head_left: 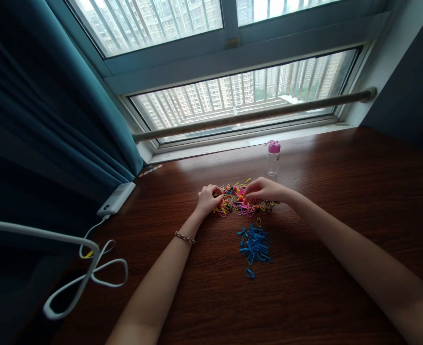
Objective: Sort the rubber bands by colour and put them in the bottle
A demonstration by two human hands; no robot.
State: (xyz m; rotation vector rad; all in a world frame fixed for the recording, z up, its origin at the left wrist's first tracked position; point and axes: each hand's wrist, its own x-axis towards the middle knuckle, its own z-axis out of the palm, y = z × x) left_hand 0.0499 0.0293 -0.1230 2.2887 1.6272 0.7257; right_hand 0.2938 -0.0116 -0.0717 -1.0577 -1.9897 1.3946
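A loose pile of small rubber bands (246, 208) in pink, yellow, red, orange and black lies on the dark wood table. At its left edge my left hand (208, 199) is closed, thumb and fingers curled against the bands. My right hand (263, 189) reaches in from the right, fingertips drawn together in a pinch among the bands. What sits between the fingers of either hand is hidden. Nearer to me is a separate heap of blue rubber bands (256, 245), with one blue band (250, 273) apart below it. A single yellow band (258, 222) lies between the two piles.
A clear bottle with a pink lid (274, 147) stands behind the right hand. On the left, a white power bank (116, 199) has a cable attached, and a white curved tube (67, 237) crosses the foreground. Window, rail and blue curtain (71, 96) border the table (326, 163).
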